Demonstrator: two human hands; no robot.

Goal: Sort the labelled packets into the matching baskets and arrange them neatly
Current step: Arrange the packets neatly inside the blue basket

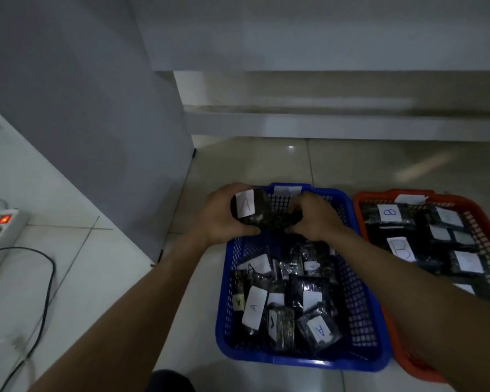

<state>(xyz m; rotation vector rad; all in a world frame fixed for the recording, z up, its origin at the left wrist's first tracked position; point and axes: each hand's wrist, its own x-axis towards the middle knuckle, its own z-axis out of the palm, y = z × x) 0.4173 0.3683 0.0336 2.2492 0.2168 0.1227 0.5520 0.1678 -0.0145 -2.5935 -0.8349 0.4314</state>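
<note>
From the head camera, both hands work over the far end of the blue basket [359,281], which sits on the tiled floor [266,165] just beside the orange basket [475,210]. The left hand [224,213] has its fingers curled round a bundle of dark packets [255,210] whose top white label reads A, and the right hand [314,216] grips the other end of the same dark bundle, its fingers wrapped over the top. The step in hand looks like arranging: gathered A packets are being squared up and set into the far part of the blue basket, which carries its own paper tag [287,190] on the far rim. The next move probably calls for lowering the bundle flat against the far wall and letting go without the stack toppling. In the near half lie loose A packets [283,304], jumbled at odd angles, likely needing the same tidying. The orange basket holds packets marked B [389,213], laid flatter. To the left, well apart, a power strip [0,224] with a lit red switch and a black cable [47,278] lie on the floor, not in the way.
</note>
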